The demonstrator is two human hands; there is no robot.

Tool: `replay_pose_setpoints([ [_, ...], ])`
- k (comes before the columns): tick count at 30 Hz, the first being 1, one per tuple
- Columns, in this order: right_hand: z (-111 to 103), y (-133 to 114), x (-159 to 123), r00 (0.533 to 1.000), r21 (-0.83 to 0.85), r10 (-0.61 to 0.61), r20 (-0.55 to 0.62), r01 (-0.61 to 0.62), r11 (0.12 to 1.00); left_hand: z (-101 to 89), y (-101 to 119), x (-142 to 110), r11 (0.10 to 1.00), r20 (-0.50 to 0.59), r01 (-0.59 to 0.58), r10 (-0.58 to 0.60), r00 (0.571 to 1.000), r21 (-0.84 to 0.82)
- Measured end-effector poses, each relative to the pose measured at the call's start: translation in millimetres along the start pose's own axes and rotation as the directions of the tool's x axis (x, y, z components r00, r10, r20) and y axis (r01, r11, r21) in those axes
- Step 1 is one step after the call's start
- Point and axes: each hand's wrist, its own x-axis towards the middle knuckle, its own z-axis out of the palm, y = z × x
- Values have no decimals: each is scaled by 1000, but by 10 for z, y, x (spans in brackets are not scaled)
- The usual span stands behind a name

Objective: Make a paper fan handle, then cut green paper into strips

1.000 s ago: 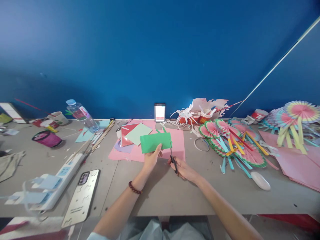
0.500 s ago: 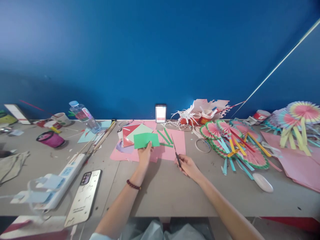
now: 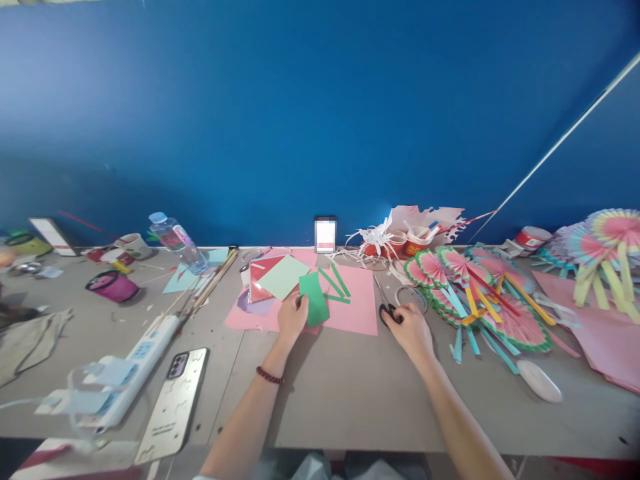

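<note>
Against left grip [image 3: 292, 320], green paper [image 3: 315, 300].

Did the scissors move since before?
Yes, to the right: the scissors had their blades over the pink paper, and now they're past its right edge.

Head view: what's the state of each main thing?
Green paper: held by left hand
Scissors: right hand at handles, blade opening unclear
Green strips: loose, lying on pink paper
Bottle: capped
Silver phone: lying back up
Power strip: plugs inserted
Small screen: upright, lit
Paper fans: pleated, spread open
</note>
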Motion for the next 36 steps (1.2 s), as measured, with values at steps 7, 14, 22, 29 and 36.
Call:
replay_pose_setpoints([
  [7, 14, 19, 0, 999, 11, 17, 47, -17, 1000, -170, -117, 108, 672, 136, -308, 297, 945, 673],
  [14, 9, 9, -9, 997, 25, 33, 66, -35, 999, -243, -255, 197, 673, 6, -276, 375, 927, 687],
  [22, -15, -43, -20, 996, 43, 54, 64, -57, 997, -314, -278, 243, 743, 19, -271, 329, 944, 611],
  [29, -13, -43, -29, 997, 59, 52, 65, -56, 997, -351, -236, 229, 739, -4, -256, 331, 944, 623],
  [36, 34, -14, -24, 998, 86, 50, 22, -52, 995, -407, -289, 257, 678, -176, -85, 306, 936, 730],
])
